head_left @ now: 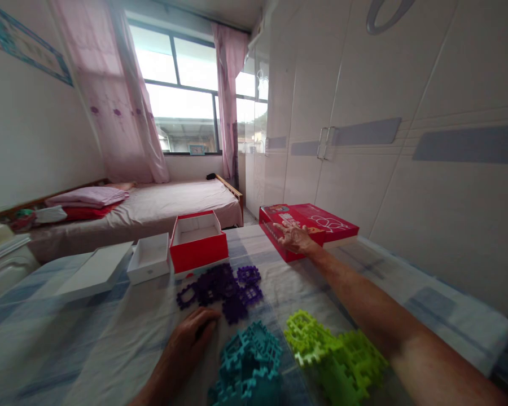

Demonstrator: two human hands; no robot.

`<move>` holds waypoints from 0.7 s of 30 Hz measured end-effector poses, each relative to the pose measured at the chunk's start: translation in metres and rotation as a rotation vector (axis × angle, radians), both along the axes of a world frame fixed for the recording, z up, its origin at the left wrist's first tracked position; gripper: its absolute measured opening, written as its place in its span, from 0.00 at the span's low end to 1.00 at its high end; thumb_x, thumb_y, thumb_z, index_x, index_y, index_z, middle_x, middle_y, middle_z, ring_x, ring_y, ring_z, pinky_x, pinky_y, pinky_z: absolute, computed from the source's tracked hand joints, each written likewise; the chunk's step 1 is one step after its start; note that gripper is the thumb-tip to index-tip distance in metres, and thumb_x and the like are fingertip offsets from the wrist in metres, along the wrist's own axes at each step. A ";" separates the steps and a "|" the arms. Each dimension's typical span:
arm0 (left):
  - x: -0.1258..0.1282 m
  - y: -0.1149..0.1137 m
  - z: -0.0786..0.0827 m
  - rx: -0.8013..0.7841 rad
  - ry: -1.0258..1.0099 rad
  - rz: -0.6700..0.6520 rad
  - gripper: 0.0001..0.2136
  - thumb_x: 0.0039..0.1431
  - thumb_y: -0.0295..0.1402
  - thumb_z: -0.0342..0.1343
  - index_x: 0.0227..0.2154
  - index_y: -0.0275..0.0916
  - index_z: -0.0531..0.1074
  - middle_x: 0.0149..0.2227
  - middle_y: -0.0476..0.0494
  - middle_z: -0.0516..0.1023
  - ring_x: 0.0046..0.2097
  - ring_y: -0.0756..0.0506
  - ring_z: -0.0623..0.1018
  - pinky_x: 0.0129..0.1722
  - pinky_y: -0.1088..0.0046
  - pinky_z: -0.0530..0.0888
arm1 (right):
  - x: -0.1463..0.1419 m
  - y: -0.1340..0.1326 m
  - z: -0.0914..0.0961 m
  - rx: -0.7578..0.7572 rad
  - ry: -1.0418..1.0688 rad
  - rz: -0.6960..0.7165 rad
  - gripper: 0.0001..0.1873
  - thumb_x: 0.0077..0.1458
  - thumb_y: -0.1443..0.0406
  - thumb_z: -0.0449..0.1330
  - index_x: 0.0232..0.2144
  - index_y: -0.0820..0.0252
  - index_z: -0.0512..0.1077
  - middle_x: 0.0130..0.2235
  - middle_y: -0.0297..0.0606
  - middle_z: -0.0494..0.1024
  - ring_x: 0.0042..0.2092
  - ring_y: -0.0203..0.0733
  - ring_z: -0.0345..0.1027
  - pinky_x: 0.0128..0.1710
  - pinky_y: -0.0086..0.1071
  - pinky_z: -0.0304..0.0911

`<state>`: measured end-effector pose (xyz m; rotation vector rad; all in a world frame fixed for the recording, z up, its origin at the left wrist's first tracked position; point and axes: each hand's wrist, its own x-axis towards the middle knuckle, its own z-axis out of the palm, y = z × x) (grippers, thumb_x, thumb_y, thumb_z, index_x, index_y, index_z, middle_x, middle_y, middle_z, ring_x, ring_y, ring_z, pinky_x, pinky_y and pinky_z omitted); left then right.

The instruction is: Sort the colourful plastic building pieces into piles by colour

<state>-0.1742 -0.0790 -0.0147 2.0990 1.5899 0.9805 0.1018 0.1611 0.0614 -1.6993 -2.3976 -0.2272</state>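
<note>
My right hand point(294, 237) reaches forward and lies on a red box point(275, 228) with white lettering, its fingers spread over the lid and near edge. My left hand point(195, 332) rests on the table, holding nothing that I can see. Its fingers are loosely bent, with a gap by the thumb. Just beyond it lies a loose heap of purple notched plastic building pieces point(224, 285). Teal notched pieces point(252, 358) are piled to its right. Further right, below my right forearm, is a pile of lime-green notched pieces point(338, 361).
An open red box point(198, 254) with a white inside stands behind the purple pieces. Beside it are a small white open box point(149, 262) and a flat white box point(97, 272). A checked cloth covers the table point(110, 349). Beyond are a bed point(173, 206) and white wardrobes point(364, 186).
</note>
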 end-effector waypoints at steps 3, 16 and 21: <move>0.000 0.000 -0.001 -0.009 -0.006 0.006 0.12 0.61 0.36 0.45 0.37 0.41 0.73 0.38 0.45 0.77 0.41 0.45 0.76 0.42 0.73 0.71 | 0.005 0.000 -0.002 0.017 0.005 0.018 0.31 0.52 0.58 0.49 0.60 0.43 0.54 0.61 0.38 0.58 0.58 0.61 0.53 0.52 0.63 0.46; 0.004 -0.001 0.003 0.001 0.006 0.001 0.12 0.61 0.34 0.44 0.37 0.39 0.73 0.38 0.44 0.76 0.40 0.45 0.75 0.42 0.72 0.70 | 0.083 -0.053 -0.012 0.406 0.349 -0.104 0.26 0.59 0.59 0.40 0.55 0.63 0.61 0.53 0.47 0.69 0.51 0.45 0.63 0.51 0.39 0.57; 0.005 -0.003 0.003 0.034 -0.013 0.015 0.11 0.60 0.30 0.46 0.38 0.38 0.73 0.38 0.45 0.75 0.41 0.47 0.74 0.43 0.73 0.68 | 0.162 -0.058 -0.065 0.183 0.532 -0.406 0.21 0.49 0.61 0.46 0.40 0.61 0.73 0.38 0.44 0.77 0.39 0.47 0.70 0.39 0.37 0.63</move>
